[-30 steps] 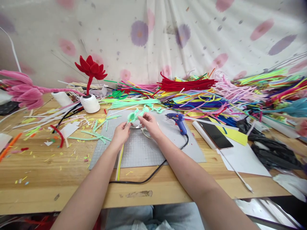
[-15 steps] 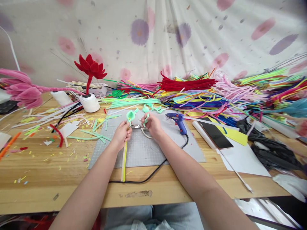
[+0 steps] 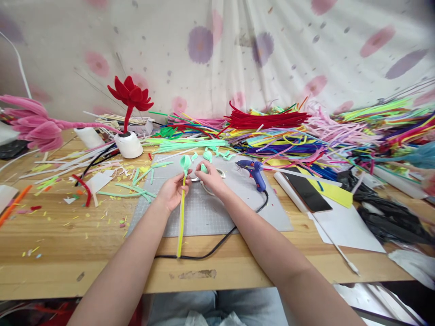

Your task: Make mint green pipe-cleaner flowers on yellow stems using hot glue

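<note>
My left hand (image 3: 174, 192) is closed around a yellow pipe-cleaner stem (image 3: 182, 222) that hangs down toward the table's front edge. On top of the stem sits a mint-green cupped flower piece (image 3: 185, 163). Close by on the right, my right hand (image 3: 211, 177) pinches a small mint-green pipe-cleaner piece (image 3: 203, 168), partly hidden by the fingers. Scissors (image 3: 196, 179) lie on the grey cutting mat (image 3: 204, 222) behind the hands, their handles partly covered. Other mint-green shaped pieces (image 3: 208, 156) rest at the mat's far edge.
A blue glue gun (image 3: 256, 175) lies on the mat's right, its black cord (image 3: 217, 246) crossing in front. Beyond it is a phone (image 3: 307, 190) on paper. Pipe-cleaner bundles (image 3: 268, 120) line the back. A red flower (image 3: 131, 95) stands in a white pot (image 3: 128, 146) at left.
My left hand has turned the stem slightly, so the green cup stands more upright. My right hand has shifted a little left, nearer the stem. A small green piece now shows apart behind the cup.
</note>
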Available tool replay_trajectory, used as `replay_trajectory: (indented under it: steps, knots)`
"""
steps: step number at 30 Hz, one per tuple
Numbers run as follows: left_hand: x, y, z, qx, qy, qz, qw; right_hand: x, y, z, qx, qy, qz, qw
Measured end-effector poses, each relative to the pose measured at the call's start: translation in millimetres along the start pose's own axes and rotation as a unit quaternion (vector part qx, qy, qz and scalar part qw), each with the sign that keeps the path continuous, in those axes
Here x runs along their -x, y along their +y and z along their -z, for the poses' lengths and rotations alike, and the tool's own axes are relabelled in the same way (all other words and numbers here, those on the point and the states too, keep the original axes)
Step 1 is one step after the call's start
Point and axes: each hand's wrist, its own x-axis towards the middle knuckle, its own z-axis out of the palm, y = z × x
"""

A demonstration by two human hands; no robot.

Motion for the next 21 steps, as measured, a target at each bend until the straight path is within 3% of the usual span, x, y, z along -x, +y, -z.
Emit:
replay_trajectory:
  steps: [2,5,15,21]
  knots:
    - [-1.6,-2.6,-0.2,-0.018,0.013,-0.031,0.999,2.2,1.2,-4.6,0.064,0.001,0.037,0.997]
    - [-2.8,-5.5,0.2,-0.059,0.031,-0.073,0.995,3.6,3.2,-10.5,0.104,-0.005,0.036,0.994]
    - [-6.0,-7.1,6.0,-0.13,0.022,-0.117,0.984,5.6,2.0,-9.7,0.101,0.004,0.078,0.992]
    - [-7.1,-11.1,5.5,-0.163,0.033,-0.175,0.97,9.3,0.8,-9.0,0.164,-0.01,0.103,0.981]
